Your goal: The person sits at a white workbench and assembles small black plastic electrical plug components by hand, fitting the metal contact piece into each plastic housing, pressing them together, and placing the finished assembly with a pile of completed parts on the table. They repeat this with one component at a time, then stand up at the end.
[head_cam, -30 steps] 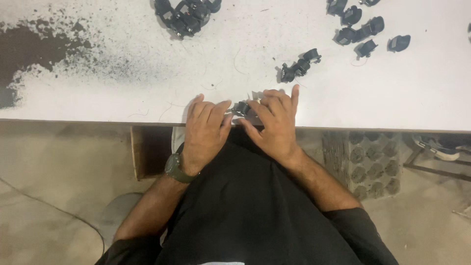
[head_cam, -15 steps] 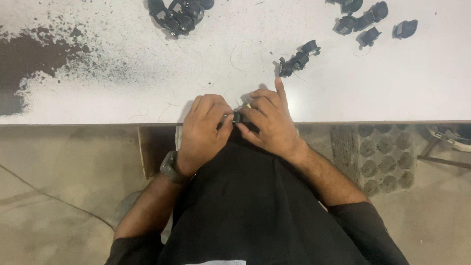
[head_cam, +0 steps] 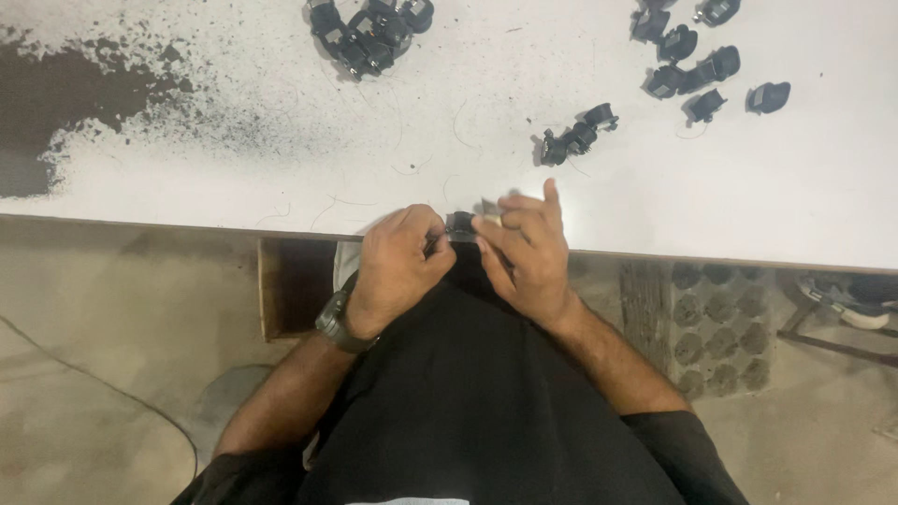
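A small black plastic part (head_cam: 460,224) sits at the near edge of the white tabletop (head_cam: 281,178), pinched between both hands. The left hand (head_cam: 398,266) and the right hand (head_cam: 526,251) are together, clamped on it. Similar black parts (head_cam: 578,138) lie farther away.

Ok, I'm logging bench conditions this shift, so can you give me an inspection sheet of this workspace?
Surface: white table, dark worn patch at far left, speckled.
Job's things: small black part pinched between both hands at the table edge.
Clutter: black parts in a pile, a linked pair, more scattered at far right.
Hands: left hand and right hand both on the part; wristwatch on the left.
Cables: thin line on the floor.
Surroundings: concrete floor, dimpled grey tray, shoe.
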Available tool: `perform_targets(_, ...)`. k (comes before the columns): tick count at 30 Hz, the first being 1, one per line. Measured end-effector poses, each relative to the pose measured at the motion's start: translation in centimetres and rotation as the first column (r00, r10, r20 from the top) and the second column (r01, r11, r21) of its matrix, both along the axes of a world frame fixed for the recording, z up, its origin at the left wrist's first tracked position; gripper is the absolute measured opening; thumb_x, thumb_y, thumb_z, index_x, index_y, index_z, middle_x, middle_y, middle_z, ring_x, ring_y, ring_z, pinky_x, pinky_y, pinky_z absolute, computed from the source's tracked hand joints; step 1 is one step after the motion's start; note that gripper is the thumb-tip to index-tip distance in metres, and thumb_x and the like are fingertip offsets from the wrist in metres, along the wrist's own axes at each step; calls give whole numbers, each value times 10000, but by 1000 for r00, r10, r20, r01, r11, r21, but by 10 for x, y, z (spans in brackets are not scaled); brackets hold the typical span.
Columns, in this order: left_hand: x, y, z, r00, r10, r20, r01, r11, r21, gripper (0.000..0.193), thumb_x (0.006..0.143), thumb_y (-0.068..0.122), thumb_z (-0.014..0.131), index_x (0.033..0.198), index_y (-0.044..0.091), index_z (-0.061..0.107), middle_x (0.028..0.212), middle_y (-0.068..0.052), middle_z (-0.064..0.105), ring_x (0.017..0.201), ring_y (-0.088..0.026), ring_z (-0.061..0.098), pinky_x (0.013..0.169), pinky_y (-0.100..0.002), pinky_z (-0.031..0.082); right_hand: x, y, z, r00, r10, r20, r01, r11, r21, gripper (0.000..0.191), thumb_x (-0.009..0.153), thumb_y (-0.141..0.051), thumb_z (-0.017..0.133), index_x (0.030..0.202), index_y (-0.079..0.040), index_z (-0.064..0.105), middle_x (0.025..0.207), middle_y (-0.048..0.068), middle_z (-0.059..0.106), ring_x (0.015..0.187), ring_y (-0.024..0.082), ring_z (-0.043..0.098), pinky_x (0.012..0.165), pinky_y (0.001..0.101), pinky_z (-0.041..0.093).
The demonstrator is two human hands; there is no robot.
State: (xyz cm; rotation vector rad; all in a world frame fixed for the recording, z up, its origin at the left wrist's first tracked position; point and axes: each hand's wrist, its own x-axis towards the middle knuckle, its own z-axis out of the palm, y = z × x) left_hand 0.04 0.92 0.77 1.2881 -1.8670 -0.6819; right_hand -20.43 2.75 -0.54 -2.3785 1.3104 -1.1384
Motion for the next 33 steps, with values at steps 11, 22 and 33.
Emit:
perform_targets(11,0,4,-5,993,-32,-117,29,999,-26,161,782,-4,710,807,50,560,758,-87,610,714,-290,611,655,-422,492,13,9,-17,994,70,84,-69,997,-16,393,834,74,775,1158,-45,589,1014,104,679,1099,293,689,1245,600,307)
perform_targets(22,3,3,-7,986,-20,-165,20,1000,-4,152,790,-5,704,827,49,566,772,-82,620,721,-271,621,649,-410,497,18,9,-13,996,52,69,-50,998,-37,354,815,107,782,1084,-52,615,990,100,683,1099,282,702,1259,576,314)
perform_targets(33,28,-55,4,971,66,230,-14,975,-220,144,891,85,739,1001,39,658,876,-77,630,734,-200,581,670,-370,502,-9,-15,-1,993,-116,13,117,989,-96,271,912,63,697,1153,-16,601,1108,153,668,1107,291,675,1274,579,283)
